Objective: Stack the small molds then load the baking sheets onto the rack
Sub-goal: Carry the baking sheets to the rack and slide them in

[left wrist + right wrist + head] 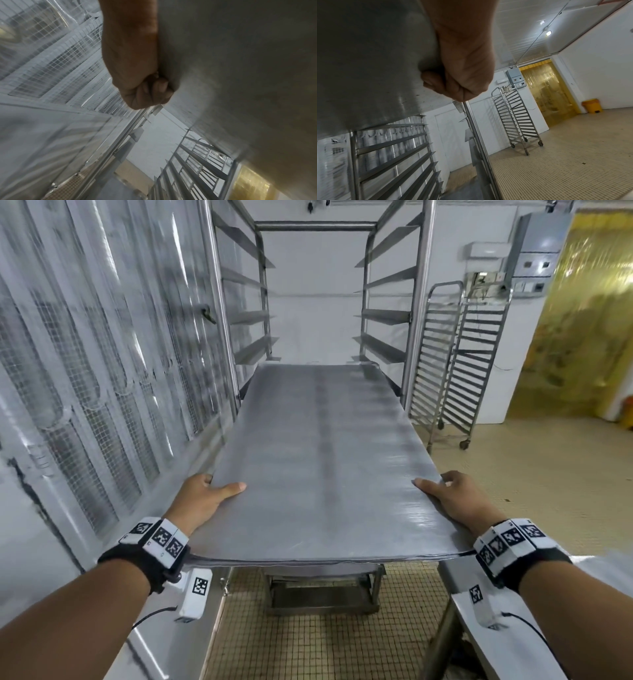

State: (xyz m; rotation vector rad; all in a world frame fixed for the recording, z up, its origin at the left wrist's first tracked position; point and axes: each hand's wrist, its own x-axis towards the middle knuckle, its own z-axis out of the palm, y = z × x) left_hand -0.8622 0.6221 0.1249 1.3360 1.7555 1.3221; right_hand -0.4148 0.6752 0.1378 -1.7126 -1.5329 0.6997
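Baking sheet: 1 grey metal sheet, held level, its far end between the side rails of the tall rack, its near end outside the rack toward the person.

Left hand: grips the sheet's near left edge, thumb on top, fingers under. The left wrist view adds what the head view hides: fingers curled against the sheet's underside.

Right hand: grips the near right edge likewise. The right wrist view shows its fingers curled beneath the sheet.

Second rack: narrower, wheeled, right of the tall rack, against the white wall.

Yellow strip curtain: farther right of the tall rack.

Yellow bin: past the curtain, plain in the right wrist view only.

Wire mesh panels: left of the tall rack.

Small molds: in no view.
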